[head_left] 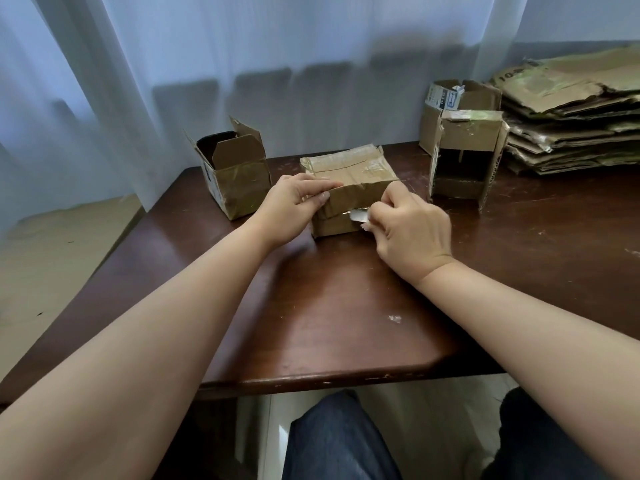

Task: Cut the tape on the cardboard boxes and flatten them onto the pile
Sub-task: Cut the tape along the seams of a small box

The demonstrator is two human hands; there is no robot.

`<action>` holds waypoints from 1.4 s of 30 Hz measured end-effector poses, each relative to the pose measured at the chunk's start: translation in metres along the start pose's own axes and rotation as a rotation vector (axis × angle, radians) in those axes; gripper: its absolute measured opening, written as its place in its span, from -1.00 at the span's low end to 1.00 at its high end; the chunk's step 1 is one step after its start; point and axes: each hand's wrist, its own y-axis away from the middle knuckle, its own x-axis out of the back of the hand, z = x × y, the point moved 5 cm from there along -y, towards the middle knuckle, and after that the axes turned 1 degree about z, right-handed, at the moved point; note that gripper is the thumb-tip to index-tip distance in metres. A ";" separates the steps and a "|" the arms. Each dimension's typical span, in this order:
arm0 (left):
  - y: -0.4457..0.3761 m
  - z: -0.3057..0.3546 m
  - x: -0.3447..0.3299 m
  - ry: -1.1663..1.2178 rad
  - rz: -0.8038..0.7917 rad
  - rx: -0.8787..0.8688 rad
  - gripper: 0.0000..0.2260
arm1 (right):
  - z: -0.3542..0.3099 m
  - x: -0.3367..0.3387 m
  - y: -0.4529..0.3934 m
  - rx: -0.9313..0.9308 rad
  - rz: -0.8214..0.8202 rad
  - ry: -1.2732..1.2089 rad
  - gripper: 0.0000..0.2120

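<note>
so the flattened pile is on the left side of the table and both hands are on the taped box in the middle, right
Not quite. The head view shows the flattened pile on the right side of the table, not the left. The rest holds: the left hand and right hand are both on the taped box in the middle.

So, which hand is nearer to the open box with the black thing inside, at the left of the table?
The left. The left hand grips the taped box's near left corner, just right of that open box. The right hand pinches torn tape farther right.
</note>
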 end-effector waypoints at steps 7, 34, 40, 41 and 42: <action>-0.001 0.007 0.002 -0.006 0.001 -0.012 -0.75 | 0.060 0.026 0.016 -0.242 -0.094 -0.001 -0.85; 0.002 0.056 0.008 -0.630 -0.148 -0.320 -0.36 | 0.028 0.009 -0.022 0.042 0.025 -0.022 -0.77; 0.007 0.033 0.016 -0.331 0.104 -0.066 -0.75 | 0.033 0.025 -0.019 0.060 0.123 -0.121 -0.73; 0.006 0.032 0.015 -0.326 0.109 -0.053 -0.75 | 0.032 0.027 -0.015 0.095 0.138 -0.130 -0.74; 0.006 0.032 0.014 -0.333 0.108 -0.041 -0.74 | 0.031 0.030 -0.012 0.131 0.152 -0.136 -0.76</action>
